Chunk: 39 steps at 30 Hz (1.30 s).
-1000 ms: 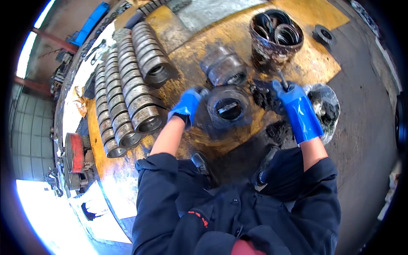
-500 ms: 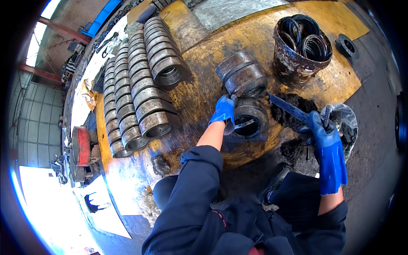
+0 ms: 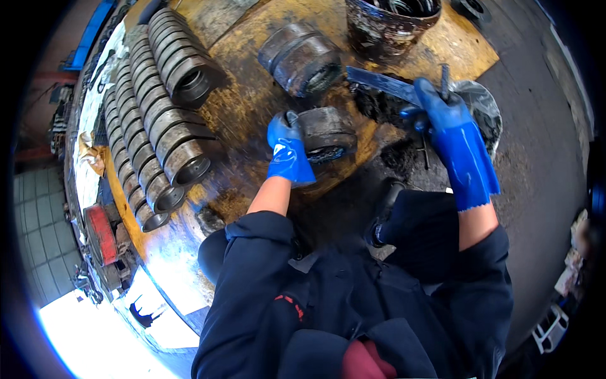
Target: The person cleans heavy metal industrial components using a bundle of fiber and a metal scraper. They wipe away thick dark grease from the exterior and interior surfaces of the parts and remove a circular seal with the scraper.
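Observation:
My left hand (image 3: 287, 140), in a blue rubber glove, is closed at the left edge of a dark, greasy metal sleeve (image 3: 328, 128). The sleeve lies on its side, its open end tilted toward me. Behind it lies a larger grooved metal sleeve (image 3: 300, 58), apart from my hands. My right hand (image 3: 442, 117), also gloved in blue, grips a flat metal scraper (image 3: 382, 86) whose blade points left above a dark greasy heap. A short round rod (image 3: 445, 81) sticks up beside that hand's fingers, and a thin one shows below it.
Rows of stacked metal sleeves (image 3: 167, 120) stand on the left of the stained yellow board (image 3: 243, 95). A grimy bucket (image 3: 394, 31) holding rings is at the far right, near a dark flanged ring (image 3: 471, 9). Clear plastic (image 3: 483, 114) lies behind my right hand.
The whole view has shifted, with things appearing farther left and higher. The near sleeve has tipped, its bore now less exposed. My left hand has come down to its left side; the right still holds the scraper.

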### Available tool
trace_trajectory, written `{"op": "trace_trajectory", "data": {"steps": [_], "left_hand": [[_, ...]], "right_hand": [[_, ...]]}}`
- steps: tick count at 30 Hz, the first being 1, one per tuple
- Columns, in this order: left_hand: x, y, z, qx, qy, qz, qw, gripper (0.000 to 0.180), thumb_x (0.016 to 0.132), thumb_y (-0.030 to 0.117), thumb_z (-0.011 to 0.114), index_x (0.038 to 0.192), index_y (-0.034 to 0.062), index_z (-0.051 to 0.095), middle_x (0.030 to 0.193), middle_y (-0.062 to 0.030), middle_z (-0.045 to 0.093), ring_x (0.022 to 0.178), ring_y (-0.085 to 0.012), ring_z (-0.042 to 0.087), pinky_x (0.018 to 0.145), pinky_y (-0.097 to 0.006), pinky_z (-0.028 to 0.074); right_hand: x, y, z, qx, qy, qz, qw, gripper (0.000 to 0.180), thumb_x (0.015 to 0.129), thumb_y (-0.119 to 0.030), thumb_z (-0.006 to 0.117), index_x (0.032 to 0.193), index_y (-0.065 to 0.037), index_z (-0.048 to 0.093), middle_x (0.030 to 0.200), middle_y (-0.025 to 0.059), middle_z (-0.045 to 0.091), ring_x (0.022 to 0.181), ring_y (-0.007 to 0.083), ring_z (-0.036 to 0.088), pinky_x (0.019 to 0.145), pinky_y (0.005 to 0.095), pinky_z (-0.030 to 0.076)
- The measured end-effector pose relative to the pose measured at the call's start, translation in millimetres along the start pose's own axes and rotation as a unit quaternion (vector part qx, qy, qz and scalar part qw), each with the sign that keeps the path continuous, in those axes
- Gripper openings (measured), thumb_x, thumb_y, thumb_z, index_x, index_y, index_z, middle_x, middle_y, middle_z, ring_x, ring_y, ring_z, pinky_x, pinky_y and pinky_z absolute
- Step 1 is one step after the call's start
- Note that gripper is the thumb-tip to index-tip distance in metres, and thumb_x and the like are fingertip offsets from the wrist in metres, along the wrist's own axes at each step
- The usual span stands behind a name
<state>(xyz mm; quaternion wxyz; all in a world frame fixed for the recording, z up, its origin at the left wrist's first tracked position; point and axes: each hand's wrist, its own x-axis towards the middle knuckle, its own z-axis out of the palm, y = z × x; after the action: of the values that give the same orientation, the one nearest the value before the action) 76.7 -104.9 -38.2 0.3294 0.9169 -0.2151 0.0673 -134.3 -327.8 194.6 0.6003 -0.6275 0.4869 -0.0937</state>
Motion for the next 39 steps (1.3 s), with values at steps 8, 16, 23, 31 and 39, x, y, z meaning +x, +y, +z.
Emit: {"op": "trace_trajectory", "data": {"steps": [8, 16, 23, 31, 39], "left_hand": [[-46, -2, 0, -0.058, 0.058, 0.067, 0.994, 0.027, 0.087, 0.025, 0.055, 0.096, 0.0009, 0.065, 0.091, -0.0218, 0.064, 0.085, -0.039, 0.061, 0.079, -0.044, 0.049], [-27, -44, 7, -0.068, -0.127, 0.057, 0.988, 0.027, 0.09, 0.024, 0.053, 0.097, 0.0008, 0.065, 0.091, -0.0211, 0.065, 0.083, -0.0372, 0.062, 0.079, -0.043, 0.049], [82, -115, 64, -0.023, -0.631, 0.025, 0.775, 0.062, 0.075, 0.043, 0.075, 0.118, 0.0009, 0.061, 0.113, -0.0155, 0.065, 0.105, -0.0268, 0.061, 0.088, -0.035, 0.047], [82, -67, 86, -0.009, -0.735, 0.063, 0.675, 0.076, 0.07, 0.04, 0.077, 0.13, 0.0021, 0.051, 0.127, -0.0168, 0.056, 0.117, -0.0291, 0.053, 0.098, -0.038, 0.04], [73, -48, 109, 0.017, -0.711, 0.189, 0.677, 0.042, 0.075, 0.036, 0.069, 0.108, 0.0104, 0.065, 0.101, -0.0149, 0.066, 0.094, -0.0309, 0.062, 0.08, -0.041, 0.047]], "right_hand": [[12, 14, -6, -0.154, 0.0, 0.024, 0.988, 0.044, 0.087, -0.048, 0.061, 0.093, -0.005, 0.067, 0.067, 0.0032, 0.064, 0.053, 0.0099, 0.053, 0.05, 0.026, 0.045], [-8, -5, 20, -0.126, -0.06, -0.014, 0.99, 0.054, 0.086, -0.053, 0.059, 0.09, -0.001, 0.066, 0.066, 0.0076, 0.063, 0.057, 0.014, 0.058, 0.054, 0.0267, 0.047], [0, -1, 27, -0.117, -0.103, 0.001, 0.988, 0.042, 0.089, -0.043, 0.059, 0.095, -0.002, 0.065, 0.072, 0.0044, 0.065, 0.06, 0.0084, 0.055, 0.056, 0.0251, 0.045], [-3, 0, 32, -0.121, -0.059, -0.016, 0.991, 0.042, 0.092, -0.039, 0.056, 0.111, -0.002, 0.062, 0.081, 0.0093, 0.067, 0.06, 0.0103, 0.058, 0.051, 0.0231, 0.046], [-4, -9, 39, -0.105, -0.076, 0.031, 0.991, 0.04, 0.094, -0.036, 0.053, 0.112, -0.001, 0.062, 0.081, 0.009, 0.066, 0.06, 0.0102, 0.057, 0.052, 0.0232, 0.047]]}}
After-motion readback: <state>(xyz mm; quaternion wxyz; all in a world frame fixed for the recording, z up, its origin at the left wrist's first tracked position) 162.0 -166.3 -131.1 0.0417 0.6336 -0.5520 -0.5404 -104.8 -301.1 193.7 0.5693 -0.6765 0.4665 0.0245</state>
